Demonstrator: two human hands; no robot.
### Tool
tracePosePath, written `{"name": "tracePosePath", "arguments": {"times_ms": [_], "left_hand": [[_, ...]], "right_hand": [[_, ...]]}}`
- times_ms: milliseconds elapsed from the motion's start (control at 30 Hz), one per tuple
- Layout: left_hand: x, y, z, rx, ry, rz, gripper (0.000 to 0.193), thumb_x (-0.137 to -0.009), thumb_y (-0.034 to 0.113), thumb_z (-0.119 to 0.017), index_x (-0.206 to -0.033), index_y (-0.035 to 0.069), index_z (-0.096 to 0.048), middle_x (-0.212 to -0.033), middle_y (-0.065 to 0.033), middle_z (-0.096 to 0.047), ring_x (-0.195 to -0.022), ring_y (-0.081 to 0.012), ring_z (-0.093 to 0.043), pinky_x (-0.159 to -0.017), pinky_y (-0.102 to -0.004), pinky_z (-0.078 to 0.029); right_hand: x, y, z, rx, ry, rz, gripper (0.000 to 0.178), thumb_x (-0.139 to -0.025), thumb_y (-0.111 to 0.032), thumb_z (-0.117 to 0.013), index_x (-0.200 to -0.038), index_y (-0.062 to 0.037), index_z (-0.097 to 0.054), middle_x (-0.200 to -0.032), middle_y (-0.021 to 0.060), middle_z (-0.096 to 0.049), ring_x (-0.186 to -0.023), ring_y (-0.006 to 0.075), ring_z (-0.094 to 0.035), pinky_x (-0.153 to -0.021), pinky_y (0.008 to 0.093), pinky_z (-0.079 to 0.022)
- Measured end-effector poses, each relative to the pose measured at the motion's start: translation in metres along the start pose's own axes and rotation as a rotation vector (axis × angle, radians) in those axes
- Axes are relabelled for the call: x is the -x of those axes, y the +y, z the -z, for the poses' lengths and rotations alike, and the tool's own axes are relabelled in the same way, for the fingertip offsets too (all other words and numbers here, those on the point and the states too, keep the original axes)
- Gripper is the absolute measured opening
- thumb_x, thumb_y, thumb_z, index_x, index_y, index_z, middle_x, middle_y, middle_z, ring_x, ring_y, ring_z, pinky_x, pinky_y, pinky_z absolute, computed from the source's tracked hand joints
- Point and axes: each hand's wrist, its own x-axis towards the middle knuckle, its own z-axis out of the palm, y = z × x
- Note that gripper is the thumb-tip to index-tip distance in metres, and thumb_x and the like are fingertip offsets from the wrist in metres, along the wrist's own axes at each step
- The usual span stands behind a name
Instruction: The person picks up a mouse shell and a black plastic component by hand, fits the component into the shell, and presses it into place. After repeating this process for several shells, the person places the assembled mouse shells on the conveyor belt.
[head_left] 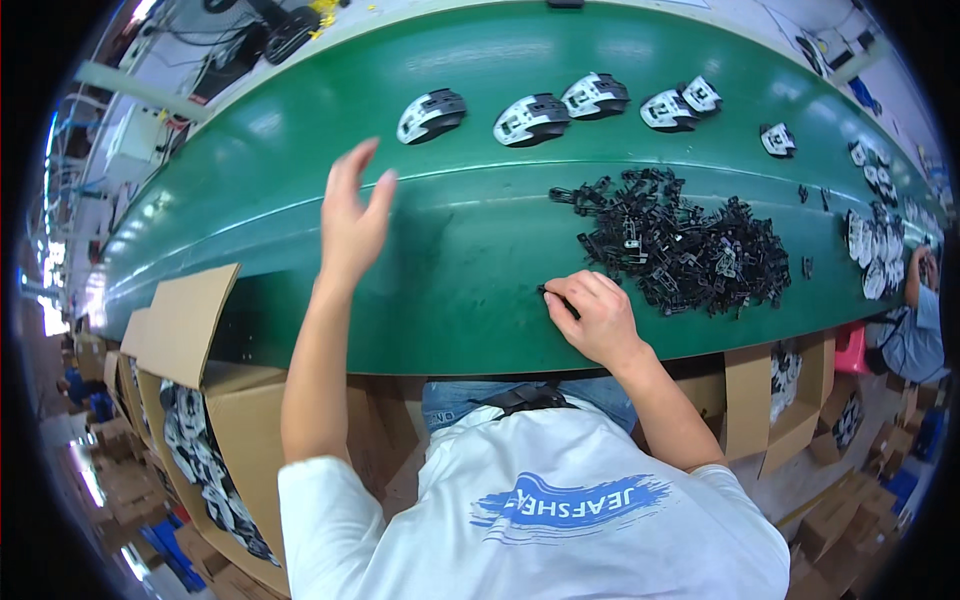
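My left hand (352, 222) is raised over the green belt (450, 270), its fingers apart and nothing between them. Nearest to it is a white and dark grey curved plastic shell (432, 115), a short way off to the right and farther back. My right hand (598, 318) pinches a small black plastic part (544, 290) between thumb and fingers, low over the belt near its front edge. Most of that part is hidden by the fingers. Just beyond this hand spreads a heap of small black plastic clips (690, 245).
Several more white and grey shells (530, 120) line the far side. Another person's hand (922, 268) works at the far right beside clustered shells (875, 250). Cardboard boxes (240, 420) holding shells stand below the front edge on both sides; one flap (185, 320) sticks up at left.
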Motion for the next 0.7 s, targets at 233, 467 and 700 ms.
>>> {"name": "tracePosePath", "arguments": {"times_ms": [233, 467, 700], "left_hand": [[-0.105, -0.056, -0.083, -0.386, -0.289, -0.129, 0.069, -0.1, 0.039, -0.074, -0.159, 0.011, -0.051, -0.152, -0.0267, -0.055, -0.14, -0.0432, -0.053, -0.12, -0.0494, -0.04], [-0.005, -0.02, -0.057, 0.42, -0.071, 0.261, 0.066, -0.107, 0.042, -0.068, -0.155, 0.0, -0.052, -0.146, -0.017, -0.061, -0.135, -0.0293, -0.058, -0.117, -0.0412, -0.043], [0.13, 0.04, -0.032, 1.253, -0.171, 0.596, 0.06, -0.115, 0.045, -0.049, -0.155, 0.0, -0.047, -0.141, -0.0118, -0.064, -0.124, -0.021, -0.064, -0.102, -0.0382, -0.051]], "right_hand": [[0.007, -0.001, 0.004, 0.088, 0.013, -0.042, 0.021, -0.086, -0.007, -0.08, -0.106, -0.0083, -0.076, -0.096, 0.0052, -0.07, -0.083, 0.0266, -0.068, -0.075, 0.0398, -0.057], [0.004, -0.001, 0.006, 0.075, -0.078, -0.022, 0.029, -0.085, -0.008, -0.079, -0.114, -0.0095, -0.076, -0.098, 0.0047, -0.069, -0.085, 0.0259, -0.066, -0.077, 0.0397, -0.053], [-0.019, -0.029, 0.013, 0.137, -0.214, -0.004, 0.025, -0.086, -0.009, -0.083, -0.11, -0.009, -0.077, -0.099, 0.0059, -0.071, -0.084, 0.0269, -0.067, -0.074, 0.0399, -0.054]]}}
